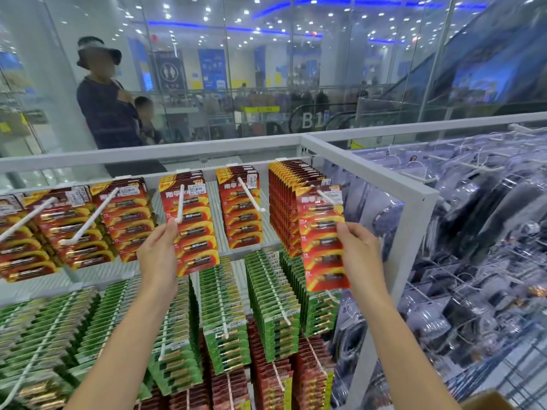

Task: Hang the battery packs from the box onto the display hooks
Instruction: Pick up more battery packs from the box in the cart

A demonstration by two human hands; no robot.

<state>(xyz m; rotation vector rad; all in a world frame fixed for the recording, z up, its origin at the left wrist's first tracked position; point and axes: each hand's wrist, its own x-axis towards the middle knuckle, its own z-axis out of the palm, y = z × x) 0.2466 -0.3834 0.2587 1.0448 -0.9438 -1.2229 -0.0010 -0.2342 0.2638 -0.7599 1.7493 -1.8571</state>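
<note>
Your left hand (pixel 159 255) pinches the left edge of the front red pack (pixel 192 232), which hangs on the middle white hook (pixel 180 202). Further right, your right hand (pixel 359 255) grips the right edge of another battery pack (pixel 321 241), held upright with its top at the tip of the end hook (pixel 325 197). A corner of the cardboard box (pixel 488 401) shows at bottom right.

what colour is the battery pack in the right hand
Red with yellow-orange curved bands; the head view shows the battery pack in the right hand.
</note>
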